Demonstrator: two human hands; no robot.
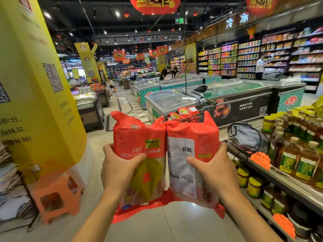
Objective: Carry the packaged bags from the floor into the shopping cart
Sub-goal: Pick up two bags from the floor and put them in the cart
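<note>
The left hand [120, 165] is seen clasped round one red packaged bag [138, 135], the right hand [211, 168] round a second bag [192, 133]; both are held upright and touching at centre frame. Just behind them the shopping cart [205, 106], loaded with red packs [185, 112], is seen before chest freezers [236, 91]. A yellow pillar [35, 84] is shown at left, oil bottles [297, 158] at right.

We're in a supermarket: stocked shelves [248, 58] line the far wall, chest freezers [232, 91] fill the aisle, oil bottles [288, 159] crowd our right, a "Grand Opening" banner [154, 4] hangs overhead.
</note>
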